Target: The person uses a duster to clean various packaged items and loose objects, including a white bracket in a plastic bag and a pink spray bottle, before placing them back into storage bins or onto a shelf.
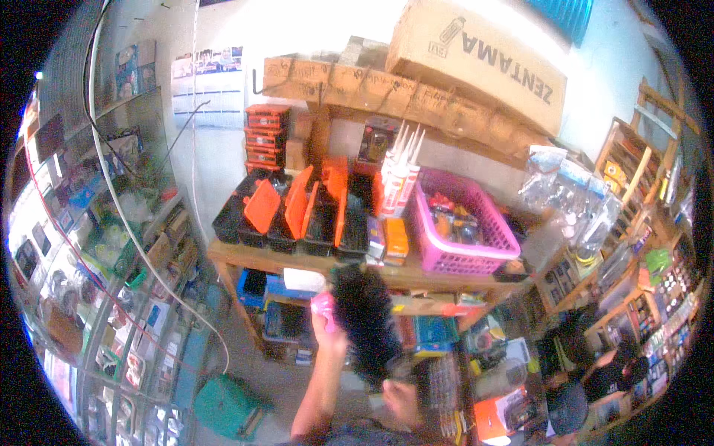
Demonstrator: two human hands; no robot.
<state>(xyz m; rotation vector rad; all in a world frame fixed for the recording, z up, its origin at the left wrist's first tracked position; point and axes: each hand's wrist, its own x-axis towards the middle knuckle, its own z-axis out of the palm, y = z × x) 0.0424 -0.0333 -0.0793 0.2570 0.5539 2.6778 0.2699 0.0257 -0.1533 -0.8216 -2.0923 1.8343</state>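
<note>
My left hand (330, 339) is raised in front of the wooden table, fingers closed around a small bright pink object (322, 308); blur hides what kind it is. Beside it a black fluffy duster (361, 318) stands nearly upright, its top reaching the table's front edge. At the duster's lower end is my right hand (399, 394), curled about its base, partly blurred. Behind the duster, on the wooden table (234, 256), black storage bins (290, 242) with raised orange lids (262, 206) stand in a row.
A pink plastic basket (468, 259) of small parts stands right of white sealant tubes (399, 192) and small boxes (395, 240). Overhead, a large carton (479, 72) rests on a wooden shelf (357, 83). Glass cabinets (128, 251) line the left; a green stool-like object (228, 407) is below.
</note>
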